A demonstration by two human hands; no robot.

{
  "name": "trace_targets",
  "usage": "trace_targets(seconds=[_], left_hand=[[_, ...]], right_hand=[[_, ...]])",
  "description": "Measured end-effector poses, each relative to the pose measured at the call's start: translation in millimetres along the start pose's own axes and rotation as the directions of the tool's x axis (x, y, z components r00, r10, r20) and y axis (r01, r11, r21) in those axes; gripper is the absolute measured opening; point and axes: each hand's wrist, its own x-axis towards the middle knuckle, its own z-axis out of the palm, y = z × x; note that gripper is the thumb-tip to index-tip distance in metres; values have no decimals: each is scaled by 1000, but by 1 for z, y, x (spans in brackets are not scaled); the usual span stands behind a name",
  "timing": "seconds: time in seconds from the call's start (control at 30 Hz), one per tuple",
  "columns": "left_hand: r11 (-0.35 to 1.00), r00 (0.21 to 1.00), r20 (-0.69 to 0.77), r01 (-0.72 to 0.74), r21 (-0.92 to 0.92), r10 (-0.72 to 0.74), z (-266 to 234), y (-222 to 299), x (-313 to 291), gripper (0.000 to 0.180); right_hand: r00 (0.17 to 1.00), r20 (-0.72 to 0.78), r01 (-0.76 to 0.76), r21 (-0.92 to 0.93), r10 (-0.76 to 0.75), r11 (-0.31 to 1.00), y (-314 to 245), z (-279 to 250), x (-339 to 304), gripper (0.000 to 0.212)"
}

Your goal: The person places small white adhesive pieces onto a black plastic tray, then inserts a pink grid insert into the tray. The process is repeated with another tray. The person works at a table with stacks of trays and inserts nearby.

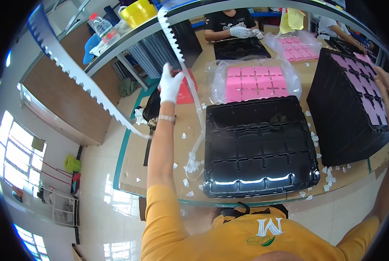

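My left hand (170,85), in a white glove, is stretched forward over the left of the table, thumb and fingers apart. Its thumb is close to a long white strip (172,41) with a notched edge that hangs from the shelf bar; whether they touch I cannot tell. At the far right, my right hand (388,85) is beside a tall stack of black plastic trays (342,117), fingers extended along its upper edge. Pink-purple sheets (359,82) with cross-shaped slots lie on that stack. In front of me sits a glossy black tray (259,148) with moulded ridges.
Behind the tray lie pink slotted sheets (255,82) in clear plastic. White scraps (192,165) litter the brown tabletop (133,174). Another notched strip (81,76) hangs at left. The shelf carries yellow tape rolls (138,13) and a bottle (103,28). Two people work across the table.
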Motion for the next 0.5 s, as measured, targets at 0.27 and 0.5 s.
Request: trace_targets(seconds=[0.27,0.5], left_hand=[[929,999,43,29,-368,-14,-16,-3,-3,27],[873,983,177,129,-471,-49,-94,42,-79,18]], right_hand=[[841,-68,540,63,-536,839,-174,61,64,21],[638,-464,658,-86,-615,748,-282,171,252,16]])
